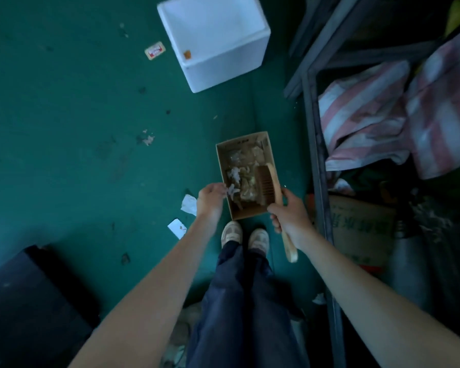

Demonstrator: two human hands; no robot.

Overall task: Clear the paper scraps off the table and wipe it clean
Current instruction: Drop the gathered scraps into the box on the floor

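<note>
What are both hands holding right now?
Left hand: fingers pinched on a paper scrap over the cardboard box.
Right hand: closed on the wooden brush.

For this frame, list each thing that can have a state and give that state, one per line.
cardboard box: open-topped, holding paper scraps
brush: gripped by its handle, head over the box
right hand: closed around the brush handle
left hand: fingertips pinching a scrap at the box's edge
white foam box: open, nearly bare inside
white paper pieces: lying loose on the green floor
striped cloth: crumpled on the rack
</note>
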